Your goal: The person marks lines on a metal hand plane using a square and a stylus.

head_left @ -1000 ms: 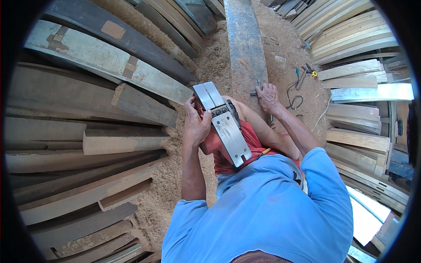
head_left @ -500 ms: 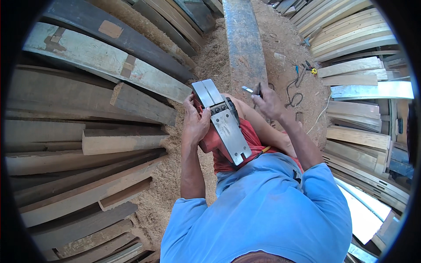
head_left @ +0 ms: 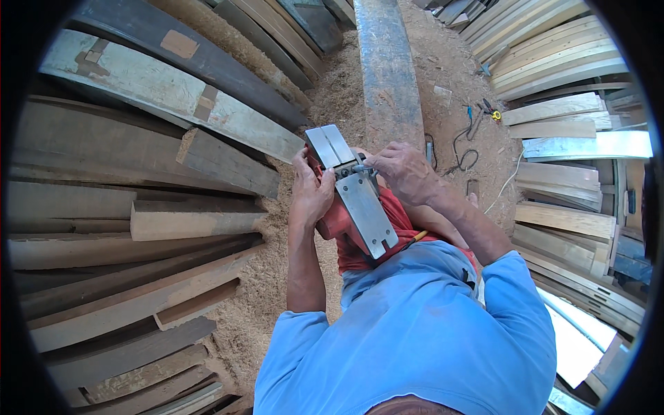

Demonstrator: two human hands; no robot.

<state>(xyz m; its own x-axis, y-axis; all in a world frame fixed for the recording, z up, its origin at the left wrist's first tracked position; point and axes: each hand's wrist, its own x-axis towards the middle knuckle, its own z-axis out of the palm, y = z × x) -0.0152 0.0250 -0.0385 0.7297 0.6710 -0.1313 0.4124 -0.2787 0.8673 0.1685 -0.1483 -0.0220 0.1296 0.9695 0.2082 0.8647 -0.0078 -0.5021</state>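
Observation:
An electric hand planer point(head_left: 368, 213) rests upside down on my lap, its two-part metal sole facing up and its red body below. My left hand point(head_left: 312, 191) grips the planer's left side near the front plate, thumb against the sole's edge. My right hand point(head_left: 408, 171) is closed round a small metal hand tool point(head_left: 361, 167). The tool's shiny end lies over the cutter gap between the two sole plates, where bolt heads show. Its exact kind cannot be made out, as my fingers cover most of it.
A long worn plank point(head_left: 391, 76) runs ahead of me over sawdust. Stacked timber point(head_left: 200, 220) crowds the left side, more boards point(head_left: 564, 218) the right. A dark cord point(head_left: 465, 149) and yellow-handled pliers point(head_left: 492, 113) lie on the floor. A yellow-handled tool point(head_left: 415, 238) lies by my lap.
My right hand has moved left and slightly down, bringing the small metal tool from beside the planer onto its cutter gap. The left hand keeps its grip.

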